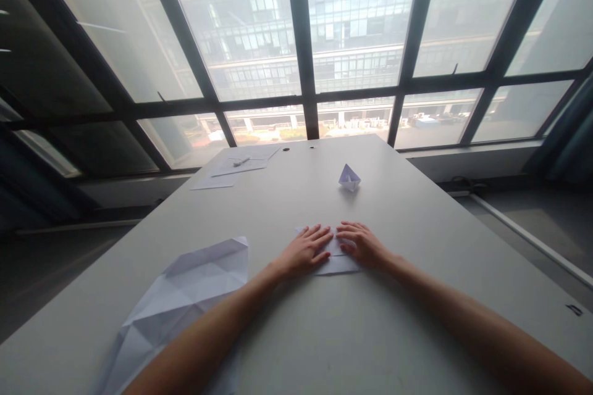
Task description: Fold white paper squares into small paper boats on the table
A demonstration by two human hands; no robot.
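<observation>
A folded sheet of white paper (337, 265) lies flat on the table under both hands. My left hand (306, 250) rests on its left part, palm down with the fingers stretched out. On its right part lies my right hand (364, 242), fingers spread and slightly bent, pointing toward the left hand. Much of the paper is hidden beneath them. Farther back stands a small folded paper boat (349, 178), apart from both hands. A large creased sheet of paper (185, 296) lies to the left, partly covered by my left forearm.
Several flat sheets of paper (217, 176) lie at the table's far left, with a pen-like object (241, 162) on top. The white table (407, 222) reaches to tall windows (352, 24). A dark mark (574, 310) is near its right edge.
</observation>
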